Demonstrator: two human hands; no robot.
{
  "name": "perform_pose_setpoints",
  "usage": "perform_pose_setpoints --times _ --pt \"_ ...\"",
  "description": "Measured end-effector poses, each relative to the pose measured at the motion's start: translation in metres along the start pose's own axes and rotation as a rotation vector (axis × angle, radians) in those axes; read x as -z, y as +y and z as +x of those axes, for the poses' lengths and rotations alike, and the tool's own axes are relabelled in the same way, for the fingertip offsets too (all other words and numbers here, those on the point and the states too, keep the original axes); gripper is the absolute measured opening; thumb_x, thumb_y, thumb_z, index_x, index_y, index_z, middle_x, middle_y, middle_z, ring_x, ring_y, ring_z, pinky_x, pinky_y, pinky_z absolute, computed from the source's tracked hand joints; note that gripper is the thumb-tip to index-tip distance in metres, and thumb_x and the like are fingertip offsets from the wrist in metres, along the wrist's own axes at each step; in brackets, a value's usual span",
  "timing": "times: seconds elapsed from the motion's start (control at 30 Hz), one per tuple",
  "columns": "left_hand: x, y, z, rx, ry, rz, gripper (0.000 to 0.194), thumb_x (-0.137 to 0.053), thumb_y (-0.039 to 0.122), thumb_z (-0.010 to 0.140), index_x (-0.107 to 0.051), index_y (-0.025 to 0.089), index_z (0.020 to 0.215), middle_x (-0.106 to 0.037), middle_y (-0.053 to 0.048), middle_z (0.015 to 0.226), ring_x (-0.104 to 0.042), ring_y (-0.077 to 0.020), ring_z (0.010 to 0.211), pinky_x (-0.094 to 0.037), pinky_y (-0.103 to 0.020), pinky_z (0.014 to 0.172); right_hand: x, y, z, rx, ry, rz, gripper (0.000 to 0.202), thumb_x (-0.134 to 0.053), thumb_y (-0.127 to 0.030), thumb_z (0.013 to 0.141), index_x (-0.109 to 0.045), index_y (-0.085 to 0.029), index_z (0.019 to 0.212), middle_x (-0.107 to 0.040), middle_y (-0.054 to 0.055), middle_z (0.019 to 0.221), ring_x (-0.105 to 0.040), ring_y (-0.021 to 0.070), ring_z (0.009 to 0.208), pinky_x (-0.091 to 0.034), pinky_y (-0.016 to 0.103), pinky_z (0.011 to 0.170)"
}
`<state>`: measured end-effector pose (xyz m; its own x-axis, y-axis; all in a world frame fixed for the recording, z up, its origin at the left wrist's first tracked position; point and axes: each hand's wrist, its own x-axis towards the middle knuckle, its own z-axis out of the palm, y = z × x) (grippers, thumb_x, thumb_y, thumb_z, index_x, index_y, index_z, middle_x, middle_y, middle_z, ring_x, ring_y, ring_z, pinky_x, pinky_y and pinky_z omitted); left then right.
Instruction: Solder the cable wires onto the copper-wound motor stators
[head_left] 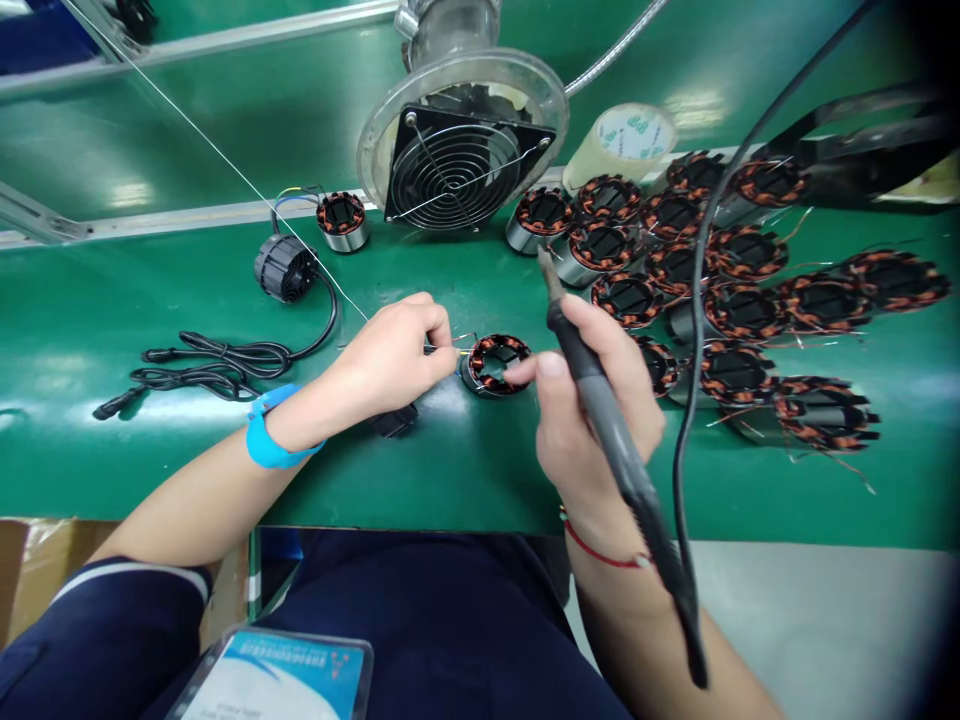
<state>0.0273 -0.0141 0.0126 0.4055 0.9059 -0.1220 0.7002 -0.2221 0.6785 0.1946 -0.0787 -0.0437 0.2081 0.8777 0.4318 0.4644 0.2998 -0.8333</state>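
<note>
A ring-shaped stator with copper windings (496, 364) lies on the green bench between my hands. My left hand (405, 352), with a blue band at the wrist, is closed at the stator's left side, its fingertips pinched by thin wires; a thin white strand runs down to it from the upper left. In my right hand (592, 400) is a soldering iron (600, 400), its tip pointing up and away from the stator. One finger of that hand reaches to the stator's right rim. Below my left hand, a black part (394, 420) is partly hidden.
Several more stators (746, 310) crowd the right side, with the iron's black cable (699, 300) hanging across them. A round fan guard (454, 180) and a tape roll (630, 140) stand behind. At left lie a black cap (285, 268), coiled cable (225, 365) and another stator (343, 222).
</note>
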Motion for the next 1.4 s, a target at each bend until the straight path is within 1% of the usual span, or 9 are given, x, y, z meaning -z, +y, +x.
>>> perform_pose_setpoints --times 0.1,0.23,0.33,0.63,0.97,1.13,1.2,1.27,1.4 --pt "-0.002 0.002 -0.002 -0.009 0.010 0.040 0.020 -0.056 0.004 0.075 -0.052 0.015 0.058 -0.049 0.002 0.068 -0.046 -0.0106 0.064 -0.037 -0.028 0.062 0.010 0.002 -0.017 0.071 0.074 0.005 0.031 -0.060 -0.031 0.092 -0.061 -0.029 0.123 -0.070 0.003 0.095 -0.069 0.0198 0.075 -0.058 0.041 0.075" --pt "-0.003 0.003 -0.004 -0.015 0.016 0.071 0.020 -0.055 0.005 0.074 -0.051 0.015 0.058 -0.049 0.001 0.069 -0.046 -0.0108 0.063 -0.036 -0.028 0.061 0.014 0.013 -0.037 0.122 0.187 -0.003 0.025 -0.067 -0.032 0.087 -0.066 -0.024 0.111 -0.069 0.002 0.088 -0.067 0.0163 0.060 -0.057 0.033 0.057" --pt "-0.003 0.003 -0.004 -0.021 0.028 0.075 0.020 -0.055 0.006 0.075 -0.050 0.016 0.058 -0.050 0.001 0.069 -0.046 -0.0109 0.063 -0.036 -0.028 0.060 0.015 0.017 -0.041 0.178 0.210 0.020 0.022 -0.068 -0.034 0.087 -0.068 -0.022 0.105 -0.069 0.001 0.082 -0.067 0.0148 0.055 -0.056 0.029 0.051" --pt "-0.004 0.003 -0.002 -0.027 0.041 0.102 0.020 -0.055 0.005 0.074 -0.049 0.016 0.058 -0.051 0.001 0.070 -0.046 -0.0106 0.062 -0.036 -0.028 0.059 0.016 0.016 -0.043 0.199 0.171 -0.008 0.019 -0.069 -0.032 0.085 -0.068 -0.020 0.100 -0.071 0.001 0.084 -0.070 0.0152 0.058 -0.058 0.028 0.051" --pt "-0.005 0.002 -0.002 -0.036 0.059 0.092 0.019 -0.056 0.006 0.075 -0.049 0.016 0.060 -0.051 0.001 0.070 -0.046 -0.0105 0.062 -0.037 -0.028 0.060 0.015 0.015 -0.041 0.250 0.163 -0.014 0.021 -0.069 -0.030 0.085 -0.067 -0.022 0.105 -0.070 0.001 0.084 -0.069 0.0152 0.057 -0.058 0.029 0.052" --pt "-0.004 0.002 -0.002 -0.031 0.055 0.092 0.019 -0.055 0.007 0.075 -0.049 0.017 0.060 -0.051 0.000 0.070 -0.045 -0.0105 0.062 -0.039 -0.028 0.061 0.013 0.013 -0.036 0.281 0.150 0.039 0.026 -0.064 -0.030 0.089 -0.064 -0.025 0.114 -0.066 -0.001 0.070 -0.065 0.0156 0.051 -0.054 0.029 0.045" --pt "-0.004 0.003 -0.002 -0.027 0.052 0.095 0.019 -0.055 0.007 0.075 -0.049 0.017 0.060 -0.051 0.000 0.070 -0.045 -0.0107 0.062 -0.039 -0.029 0.061 0.013 0.013 -0.035 0.271 0.137 0.041 0.027 -0.061 -0.030 0.090 -0.063 -0.028 0.117 -0.065 -0.001 0.069 -0.064 0.0156 0.051 -0.054 0.030 0.045" --pt "-0.004 0.004 -0.002 -0.017 0.047 0.097 0.020 -0.055 0.006 0.076 -0.049 0.017 0.060 -0.051 0.000 0.071 -0.045 -0.0109 0.062 -0.040 -0.029 0.062 0.012 0.013 -0.034 0.251 0.117 0.012 0.029 -0.061 -0.029 0.090 -0.061 -0.031 0.120 -0.068 0.000 0.076 -0.066 0.0165 0.056 -0.057 0.032 0.050" --pt "-0.003 0.004 -0.002 -0.010 0.047 0.087 0.019 -0.054 0.006 0.077 -0.050 0.016 0.061 -0.051 0.000 0.071 -0.045 -0.0111 0.063 -0.040 -0.029 0.064 0.010 0.009 -0.026 0.155 0.017 -0.015 0.043 -0.062 -0.026 0.091 -0.053 -0.032 0.132 -0.072 0.005 0.107 -0.073 0.0211 0.077 -0.062 0.038 0.067"
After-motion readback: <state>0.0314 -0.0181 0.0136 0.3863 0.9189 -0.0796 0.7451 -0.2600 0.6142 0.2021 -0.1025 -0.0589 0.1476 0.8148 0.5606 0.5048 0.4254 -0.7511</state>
